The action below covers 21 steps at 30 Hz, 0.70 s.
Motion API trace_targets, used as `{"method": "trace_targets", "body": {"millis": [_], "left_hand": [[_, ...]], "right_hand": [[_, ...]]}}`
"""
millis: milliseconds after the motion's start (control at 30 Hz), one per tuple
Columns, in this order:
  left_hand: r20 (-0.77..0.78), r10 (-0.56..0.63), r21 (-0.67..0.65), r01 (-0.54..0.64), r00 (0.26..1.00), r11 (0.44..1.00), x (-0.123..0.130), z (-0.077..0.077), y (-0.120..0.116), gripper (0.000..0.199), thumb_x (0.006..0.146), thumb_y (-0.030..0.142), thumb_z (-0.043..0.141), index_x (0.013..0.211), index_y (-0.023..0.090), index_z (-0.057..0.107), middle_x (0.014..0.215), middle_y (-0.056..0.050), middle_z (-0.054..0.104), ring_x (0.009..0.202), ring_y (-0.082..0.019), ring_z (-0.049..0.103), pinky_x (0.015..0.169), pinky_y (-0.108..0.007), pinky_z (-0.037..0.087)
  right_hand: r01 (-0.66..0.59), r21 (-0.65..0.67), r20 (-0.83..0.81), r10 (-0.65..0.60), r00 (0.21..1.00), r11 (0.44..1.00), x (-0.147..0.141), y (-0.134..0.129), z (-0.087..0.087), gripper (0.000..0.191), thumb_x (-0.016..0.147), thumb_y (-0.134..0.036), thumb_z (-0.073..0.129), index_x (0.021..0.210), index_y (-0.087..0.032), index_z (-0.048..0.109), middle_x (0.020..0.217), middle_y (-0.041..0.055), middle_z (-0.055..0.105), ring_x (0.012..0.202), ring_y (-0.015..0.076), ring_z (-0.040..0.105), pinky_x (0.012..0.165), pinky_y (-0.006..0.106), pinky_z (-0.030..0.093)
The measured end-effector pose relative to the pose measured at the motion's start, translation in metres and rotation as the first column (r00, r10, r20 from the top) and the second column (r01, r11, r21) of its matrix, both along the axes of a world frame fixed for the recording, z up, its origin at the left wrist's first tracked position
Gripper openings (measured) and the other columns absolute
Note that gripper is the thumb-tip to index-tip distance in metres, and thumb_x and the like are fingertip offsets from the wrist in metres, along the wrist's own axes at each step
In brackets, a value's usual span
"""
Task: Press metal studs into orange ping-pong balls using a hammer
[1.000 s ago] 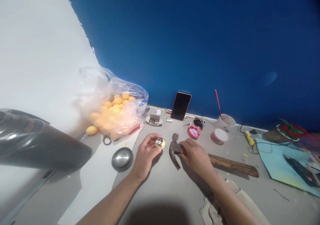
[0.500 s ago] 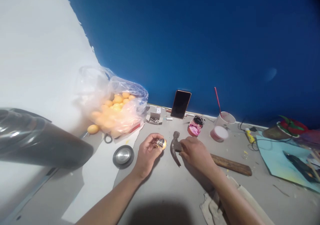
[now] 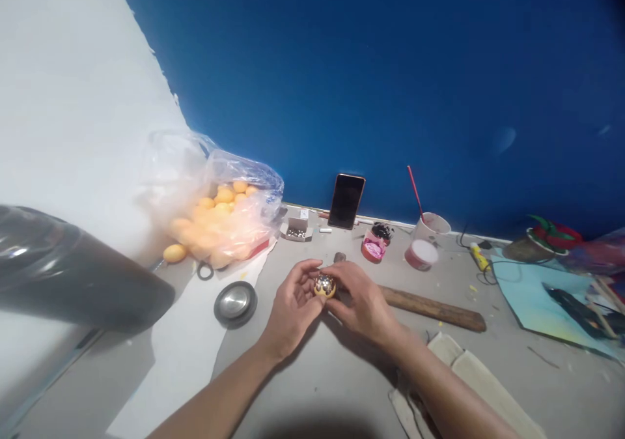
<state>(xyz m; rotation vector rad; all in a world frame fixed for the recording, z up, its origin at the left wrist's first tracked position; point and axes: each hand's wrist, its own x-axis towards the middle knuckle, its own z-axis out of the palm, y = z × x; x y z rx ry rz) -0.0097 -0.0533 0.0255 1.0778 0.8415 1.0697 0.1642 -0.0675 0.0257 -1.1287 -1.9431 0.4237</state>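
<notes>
Between my hands is a small yellow ball [image 3: 324, 287] with its top covered in shiny silver studs. My left hand [image 3: 294, 305] curls around its left side, thumb at the bottom. My right hand [image 3: 360, 301] closes on it from the right, fingertips and thumb on the ball. Behind my right hand lies a claw hammer [image 3: 434, 309]; its wooden handle shows to the right and part of its head peeks out above, the rest hidden. Farther back, a small open box [image 3: 297, 231] holds tiny silver pieces that look like tacks.
At the left, a plastic bag [image 3: 229, 214] of yellow balls stands near a loose ball [image 3: 174, 253], a round metal lid [image 3: 235, 303] and a large dark cylinder [image 3: 83, 269]. A phone [image 3: 346, 201] leans on the wall. Cups [image 3: 422, 254], a blue sheet [image 3: 527, 296] and cloth [image 3: 469, 374] lie right.
My right hand has left the hammer head and moved left onto the studded ball. My left hand has shifted slightly right relative to the table, still holding the ball.
</notes>
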Motion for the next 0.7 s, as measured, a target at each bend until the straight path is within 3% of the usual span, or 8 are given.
{"method": "trace_targets", "body": {"millis": [267,467,700], "left_hand": [[-0.152,0.007,0.122,0.011,0.988,0.993,-0.001,-0.01,-0.003,0.043,0.084,0.032,0.077,0.123,0.021,0.062,0.113,-0.008,0.07,0.099,-0.022,0.068,0.084,-0.03,0.054],[-0.32,0.174,0.267,-0.088,0.931,0.96,0.0,-0.016,-0.005,0.047,0.08,0.021,0.076,0.125,0.023,0.062,0.119,-0.006,0.071,0.109,-0.023,0.066,0.095,-0.033,0.051],[-0.154,0.035,0.169,-0.008,0.987,0.986,0.0,-0.006,-0.007,0.038,0.086,0.029,0.073,0.121,0.02,0.06,0.115,-0.007,0.07,0.105,-0.023,0.068,0.093,-0.033,0.054]], "right_hand": [[0.041,0.055,-0.108,-0.035,0.993,0.998,-0.006,0.003,-0.016,0.032,0.085,-0.006,0.059,0.112,-0.023,0.062,0.117,0.0098,0.068,0.11,0.0241,0.064,0.095,0.039,0.055],[0.056,0.07,-0.05,-0.052,0.997,0.996,-0.007,0.0,-0.019,0.039,0.083,-0.008,0.059,0.119,-0.023,0.06,0.118,0.0106,0.067,0.109,0.0248,0.064,0.092,0.038,0.056],[0.055,0.074,-0.143,-0.044,0.989,0.996,-0.01,0.005,-0.027,0.037,0.082,-0.005,0.059,0.114,-0.023,0.064,0.112,0.0086,0.068,0.103,0.0233,0.065,0.088,0.037,0.056]]}}
